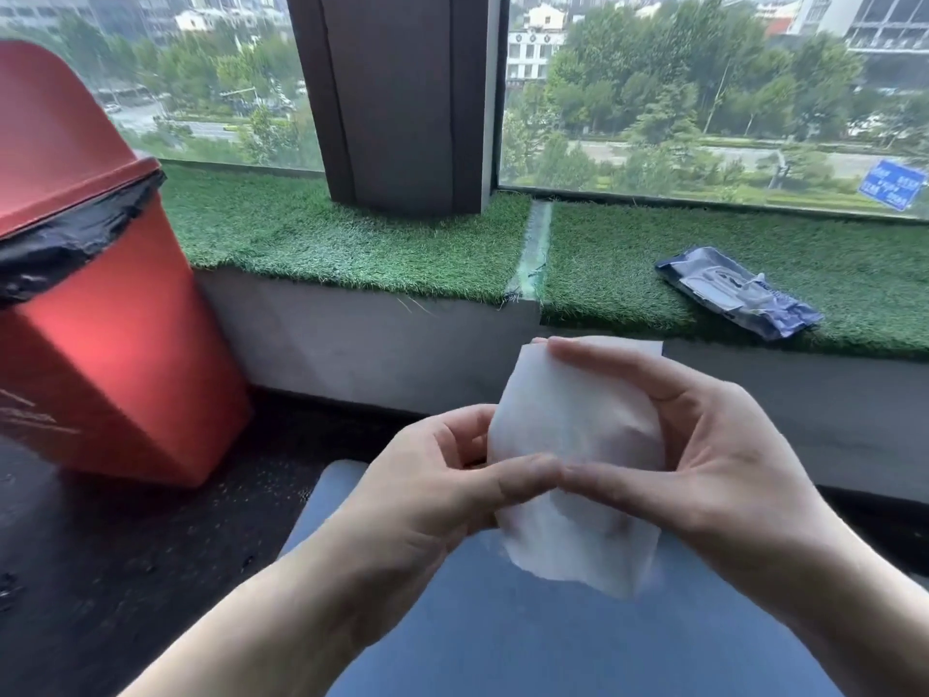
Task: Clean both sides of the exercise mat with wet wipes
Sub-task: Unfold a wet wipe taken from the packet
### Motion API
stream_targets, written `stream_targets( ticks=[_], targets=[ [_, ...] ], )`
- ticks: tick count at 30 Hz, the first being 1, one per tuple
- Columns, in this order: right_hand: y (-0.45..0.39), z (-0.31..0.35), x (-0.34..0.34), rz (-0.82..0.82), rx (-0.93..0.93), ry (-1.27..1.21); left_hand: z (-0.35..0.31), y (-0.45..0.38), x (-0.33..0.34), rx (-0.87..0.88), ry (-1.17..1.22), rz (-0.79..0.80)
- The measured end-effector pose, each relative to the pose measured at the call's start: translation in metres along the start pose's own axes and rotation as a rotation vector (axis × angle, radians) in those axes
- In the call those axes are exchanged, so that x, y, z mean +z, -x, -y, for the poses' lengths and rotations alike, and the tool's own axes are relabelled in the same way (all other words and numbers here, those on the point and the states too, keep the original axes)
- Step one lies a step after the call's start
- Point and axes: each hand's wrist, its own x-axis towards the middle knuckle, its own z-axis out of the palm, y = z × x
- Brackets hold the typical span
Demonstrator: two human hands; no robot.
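White wet wipe [573, 430] held upright above blue exercise mat [553, 641], wipes pack [739, 293] on grass ledge

Soft daylight enters through the window [704, 93] beyond the hands; floor dim, frame edges bent, distant view hazy.

- Blue road sign [892, 185], outside the window at the far right edge: white characters in several rows, too small and blurred to read.
- Dark blue wet wipes pack [739, 292], lying on the green turf ledge: a white label flap and pale printing on the wrapper, none of it legible.
- Red bin [95, 344], lower left of its front face: faint pale slanted marks that may be lettering, cut by the picture's edge and unreadable.
- White building [534, 45] beyond the trees: dark marks on its facade, too far off to make out.
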Motion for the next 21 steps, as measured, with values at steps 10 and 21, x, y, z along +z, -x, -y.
stream_targets(
  ticks=[10,21],
  targets=[
    [-0.003,0.020,0.003,-0.087,-0.073,-0.012,-0.022,0.005,-0.025,0.141,0.141,-0.360],
    [0.000,0.025,-0.023,-0.190,-0.163,0.220,-0.020,-0.014,-0.004,0.101,0.258,-0.215]
  ],
)
